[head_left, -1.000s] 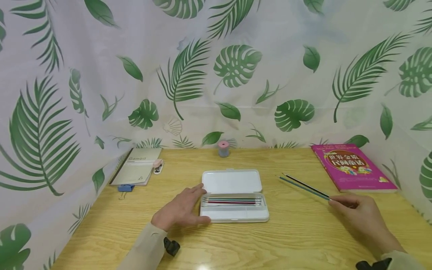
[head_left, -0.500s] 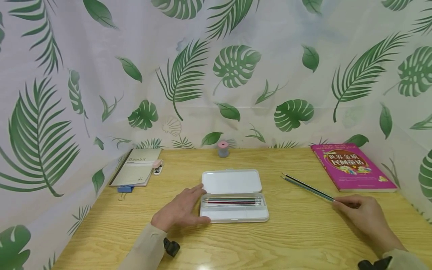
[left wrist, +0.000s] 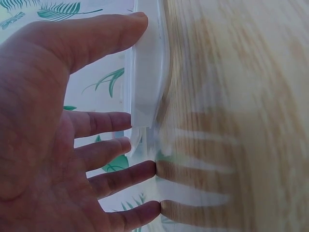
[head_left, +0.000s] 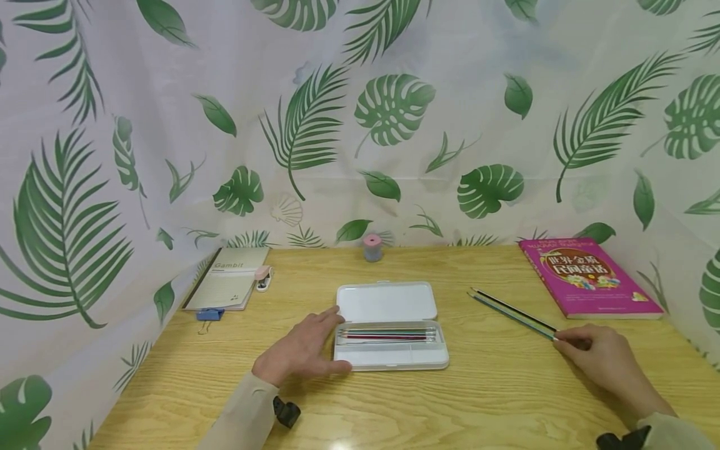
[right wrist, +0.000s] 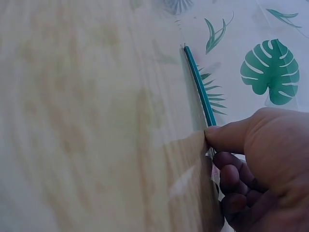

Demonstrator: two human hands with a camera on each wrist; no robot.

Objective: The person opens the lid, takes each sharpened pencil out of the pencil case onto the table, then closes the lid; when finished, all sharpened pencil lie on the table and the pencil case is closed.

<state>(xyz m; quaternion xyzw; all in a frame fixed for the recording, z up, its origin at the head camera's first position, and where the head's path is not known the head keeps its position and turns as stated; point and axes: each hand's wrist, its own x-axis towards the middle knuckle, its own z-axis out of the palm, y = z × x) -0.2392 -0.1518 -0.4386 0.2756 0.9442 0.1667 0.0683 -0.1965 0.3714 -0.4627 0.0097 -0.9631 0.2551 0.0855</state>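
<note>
I see my right hand (head_left: 604,362) at the right of the wooden desk (head_left: 495,400), its thumb and curled fingers pinching the near ends of two pencils (head_left: 513,314). Their long axis runs diagonally: the held ends lie near me to the right, and the sharpened tips point away and to the left, toward the back of the desk. The two lie side by side, touching or nearly so; one is teal green, the other dark with a pale stripe. In the right wrist view only the teal pencil (right wrist: 199,87) shows clearly, running out from under my thumb.

The pencils sit between the open white pencil case (head_left: 388,327) and the magenta book (head_left: 587,278), apart from both.

My left hand (head_left: 300,350) lies flat with fingers spread, thumb and fingertips (left wrist: 123,121) pressed against the left end of the case. The case lies with its long axis left to right, lid folded back flat; several coloured pencils (head_left: 388,335) rest lengthwise in its tray.

Behind stand a pink-topped pencil sharpener (head_left: 372,247), a notebook (head_left: 230,276), a small pink stapler (head_left: 262,277) and a blue binder clip (head_left: 209,314).
</note>
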